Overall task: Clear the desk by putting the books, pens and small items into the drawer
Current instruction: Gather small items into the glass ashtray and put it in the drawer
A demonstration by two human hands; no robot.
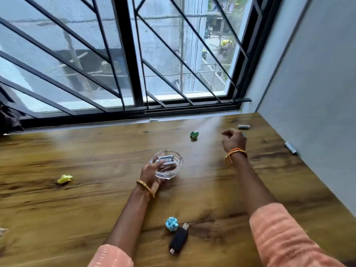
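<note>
My left hand [153, 173] grips a clear glass dish [174, 171] in the middle of the wooden desk [77, 151]; white batteries [166, 158] lie inside it. My right hand [234, 139] hovers over the far right of the desk with fingers curled; a bit of teal shows at its far side, and I cannot tell what it holds. More batteries lie loose: one [243, 127] just beyond that hand, one [290, 147] by the right wall, one [153, 120] at the window sill.
Crumpled paper balls lie about: green [194, 135] at the back, yellow [65, 178] at left, blue [171, 224] near me. A black USB adapter [178, 238] lies beside the blue ball. A barred window [131, 54] runs along the back, a grey wall [317, 93] along the right.
</note>
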